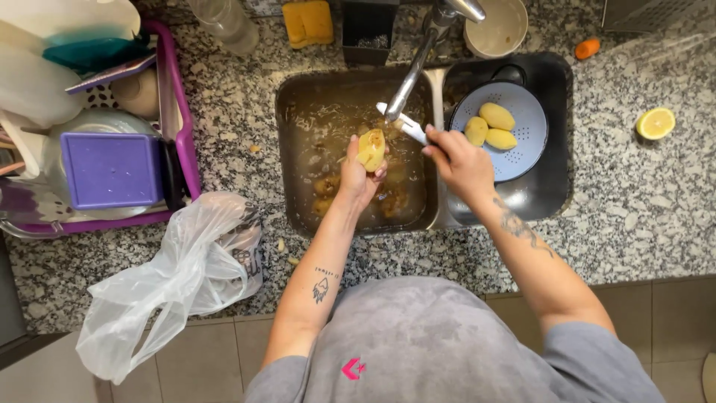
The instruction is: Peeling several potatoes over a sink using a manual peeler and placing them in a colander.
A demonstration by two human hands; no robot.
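My left hand (356, 177) holds a partly peeled yellow potato (371, 149) upright over the left sink basin (298, 149). My right hand (460, 160) grips a white-handled peeler (403, 125), its tip close to the top of the potato, just under the tap (418, 60). Brown peelings lie in murky water at the bottom of the basin below both hands.
A blue colander (526, 145) with three peeled potatoes sits in the right basin. A purple dish rack (179, 104) with plates and a violet box stands left. A plastic bag (186, 276) hangs off the granite counter edge. Half a lemon (655, 123) lies right.
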